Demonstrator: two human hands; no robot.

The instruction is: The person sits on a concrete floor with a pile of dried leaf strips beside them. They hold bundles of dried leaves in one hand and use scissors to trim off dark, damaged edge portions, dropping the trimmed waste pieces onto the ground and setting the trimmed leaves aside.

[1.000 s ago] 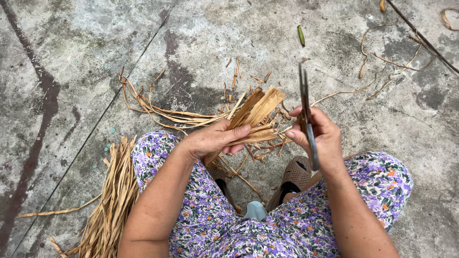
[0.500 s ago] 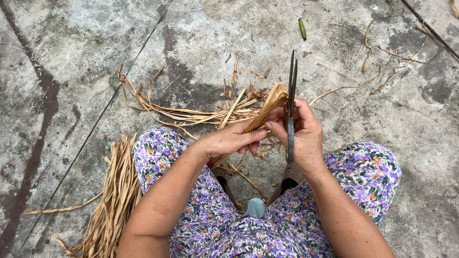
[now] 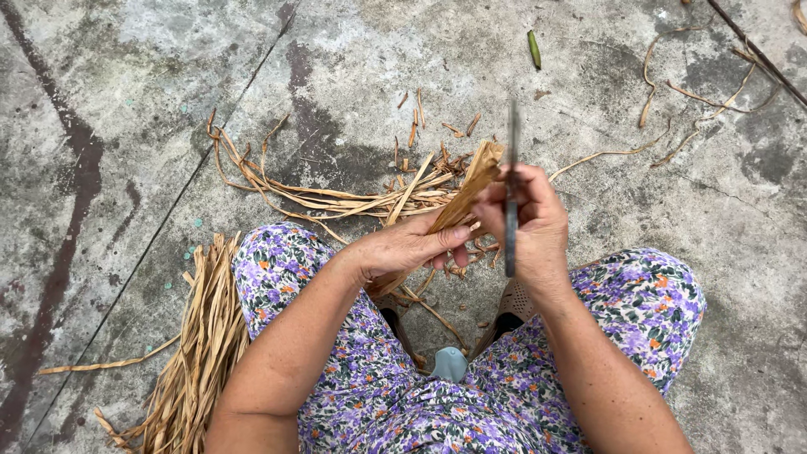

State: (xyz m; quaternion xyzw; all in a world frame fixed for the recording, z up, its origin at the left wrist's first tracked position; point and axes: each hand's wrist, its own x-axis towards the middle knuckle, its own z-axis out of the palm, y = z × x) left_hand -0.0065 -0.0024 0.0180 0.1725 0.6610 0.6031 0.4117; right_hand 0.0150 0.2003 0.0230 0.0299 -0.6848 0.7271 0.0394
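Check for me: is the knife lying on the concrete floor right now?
No, the knife is held upright in the right hand, its blade against the dried leaf strip that the left hand grips.

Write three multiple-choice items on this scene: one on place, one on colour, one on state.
1. Where does the bundle of dry strips lie?
A. beside the person's left knee
B. on the lap
C. beside the right knee

2. What colour is the small leaf on the concrete floor?
A. red
B. green
C. blue

3. How does the right hand hold the knife?
A. flat on the floor
B. blade up
C. blade down

Key: A, it lies by the left leg; B, it is plainly green; C is wrong, so B: the blade rises above the fist, beside the dry stalk in the left hand.
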